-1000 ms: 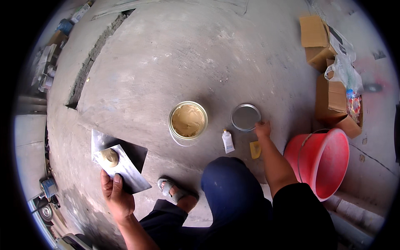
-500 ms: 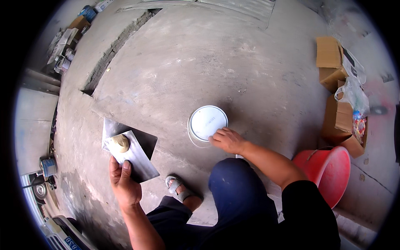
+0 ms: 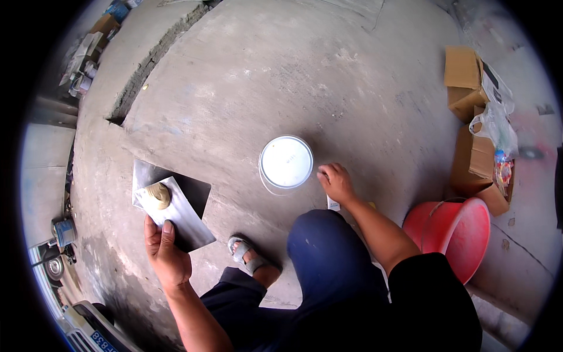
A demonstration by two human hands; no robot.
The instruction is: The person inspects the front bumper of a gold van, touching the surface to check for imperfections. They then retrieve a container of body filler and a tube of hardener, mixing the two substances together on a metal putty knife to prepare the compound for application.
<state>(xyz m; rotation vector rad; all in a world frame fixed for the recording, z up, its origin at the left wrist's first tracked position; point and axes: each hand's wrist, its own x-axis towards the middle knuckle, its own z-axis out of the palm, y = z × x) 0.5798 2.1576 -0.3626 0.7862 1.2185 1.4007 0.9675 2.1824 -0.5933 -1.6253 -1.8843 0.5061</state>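
Note:
My left hand (image 3: pixel 170 252) grips flat metal putty scrapers, thumb on top. The upper, pale scraper (image 3: pixel 185 214) carries a lump of beige-brown putty (image 3: pixel 158 196); a darker metal plate (image 3: pixel 196 193) shows behind it. A round tin with a white lid (image 3: pixel 286 162) and a wire handle stands on the floor before me, lid in place. Just right of the tin, apart from it, my right hand (image 3: pixel 337 183) hovers with fingers curled and nothing visible in them. Beneath that hand, by my knee, is a small white box (image 3: pixel 333 204), partly hidden.
At the right lies a tilted red bucket (image 3: pixel 428 226), with open cardboard boxes (image 3: pixel 469 152) and a plastic bag (image 3: pixel 495 126) beyond it. A long groove (image 3: pixel 153 58) cuts the concrete floor at far left. A vehicle's front (image 3: pixel 82 328) shows at lower left.
My right hand has left the tin's lid and moved right, toward the small box. The view has shifted slightly; the left hand still holds the scrapers and putty.

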